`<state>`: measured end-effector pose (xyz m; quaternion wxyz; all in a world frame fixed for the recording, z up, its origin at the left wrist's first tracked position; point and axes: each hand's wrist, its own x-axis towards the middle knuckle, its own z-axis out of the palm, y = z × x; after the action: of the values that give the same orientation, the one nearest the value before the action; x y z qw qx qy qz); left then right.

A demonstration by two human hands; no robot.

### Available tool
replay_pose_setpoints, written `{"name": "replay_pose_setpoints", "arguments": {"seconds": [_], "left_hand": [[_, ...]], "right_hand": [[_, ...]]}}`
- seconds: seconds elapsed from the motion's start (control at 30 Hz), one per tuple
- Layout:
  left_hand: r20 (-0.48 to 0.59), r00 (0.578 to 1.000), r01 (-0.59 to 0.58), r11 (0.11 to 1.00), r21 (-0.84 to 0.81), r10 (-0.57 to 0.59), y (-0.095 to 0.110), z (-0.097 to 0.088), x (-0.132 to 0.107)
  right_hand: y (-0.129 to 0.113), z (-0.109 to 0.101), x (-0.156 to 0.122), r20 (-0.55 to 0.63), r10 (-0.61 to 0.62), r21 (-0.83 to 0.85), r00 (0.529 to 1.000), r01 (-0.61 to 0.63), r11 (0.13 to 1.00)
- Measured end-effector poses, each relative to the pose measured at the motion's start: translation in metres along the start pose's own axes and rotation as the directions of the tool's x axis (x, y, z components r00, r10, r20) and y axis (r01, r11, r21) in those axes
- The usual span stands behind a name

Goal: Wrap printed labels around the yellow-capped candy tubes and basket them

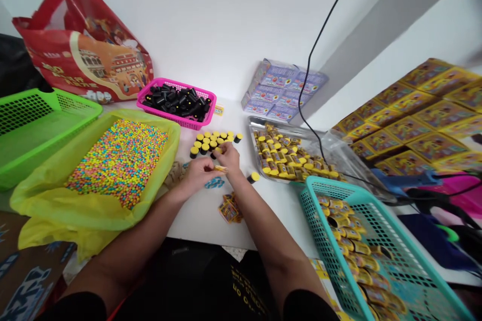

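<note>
My left hand (198,173) and my right hand (228,156) meet over the white table (199,215), fingers pinched together around a small yellow-orange label strip (221,169) and a black tube I can barely see. Just beyond the hands stands a cluster of black tubes with yellow caps (213,141). One capped tube (253,177) lies alone to the right of my right wrist. A small pile of yellow labels (229,209) lies between my forearms.
A pink basket of black tubes (176,101) sits behind. Left: a yellow-lined bin of coloured beads (118,160) and a green basket (33,128). Right: a metal tray (297,155) and a teal basket (361,246) of wrapped tubes, yellow boxes (417,115), a black cable (312,75).
</note>
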<state>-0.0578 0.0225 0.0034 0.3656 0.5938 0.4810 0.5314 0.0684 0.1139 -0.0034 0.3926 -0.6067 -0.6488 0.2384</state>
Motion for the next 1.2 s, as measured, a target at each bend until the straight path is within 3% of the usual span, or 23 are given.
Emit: {"name": "replay_pose_setpoints", "arguments": {"seconds": [0.07,0.17,0.3,0.47,0.7,0.83,0.97,1.2], "left_hand": [[0.014,0.999,-0.031,0.999,0.04,0.03,-0.001,0.001,-0.001],[0.064,0.995,-0.076,0.994,0.078,0.071,-0.001,0.004,-0.003],[0.162,0.986,-0.07,0.99,0.122,0.05,0.005,0.008,-0.008],[0.254,0.967,-0.028,0.995,0.099,0.002,0.006,0.013,-0.013],[0.292,0.956,-0.03,0.997,0.074,0.007,0.004,0.016,-0.014],[0.317,0.948,-0.031,0.998,0.061,0.01,0.003,0.014,-0.014],[0.373,0.927,0.034,0.999,0.01,-0.035,-0.001,0.013,-0.014],[0.428,0.895,0.165,0.985,-0.055,-0.126,0.006,0.011,-0.013]], "right_hand": [[0.0,-0.024,-0.009,-0.044,0.07,0.239,0.997,-0.058,0.969],[-0.003,-0.064,-0.029,0.029,0.058,0.514,0.998,-0.065,0.855],[-0.008,-0.093,-0.061,0.213,-0.069,0.586,0.975,-0.071,0.808],[-0.006,-0.093,-0.078,0.184,-0.037,0.548,0.982,-0.071,0.833],[0.002,-0.091,-0.079,0.268,0.064,0.612,0.961,-0.221,0.759],[0.002,-0.089,-0.082,0.224,0.102,0.606,0.969,-0.221,0.764],[-0.003,-0.088,-0.086,0.175,0.074,0.572,0.982,-0.163,0.804],[-0.003,-0.089,-0.085,0.259,0.063,0.618,0.964,-0.215,0.757]]}}
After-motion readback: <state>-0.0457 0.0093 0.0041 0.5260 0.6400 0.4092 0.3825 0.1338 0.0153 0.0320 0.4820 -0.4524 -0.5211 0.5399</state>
